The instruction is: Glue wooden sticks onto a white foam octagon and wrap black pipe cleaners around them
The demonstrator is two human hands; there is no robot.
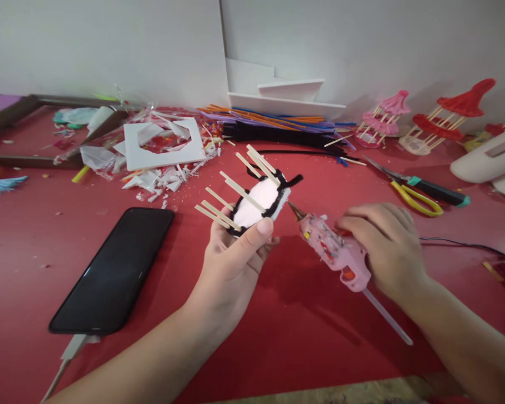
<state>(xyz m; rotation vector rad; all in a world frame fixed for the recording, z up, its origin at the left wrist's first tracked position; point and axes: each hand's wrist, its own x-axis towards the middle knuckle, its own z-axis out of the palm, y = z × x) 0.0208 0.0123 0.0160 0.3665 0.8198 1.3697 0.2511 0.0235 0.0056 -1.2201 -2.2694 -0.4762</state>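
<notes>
My left hand is closed around the edge of a white foam disc, its thumb on the near rim. The disc is tilted, and several pale wooden sticks stand out from it. Black pipe cleaner runs along its rim, with a loose end at the upper right. My right hand grips a pink hot glue gun from the right side. The gun's nozzle points at the disc, close to its right edge. A clear glue stick juts from its rear.
A black phone with a cable lies at left. Behind are a cut foam sheet, foam scraps, pipe cleaners, and pink and red stick models. Scissors and a cutting tool lie at right.
</notes>
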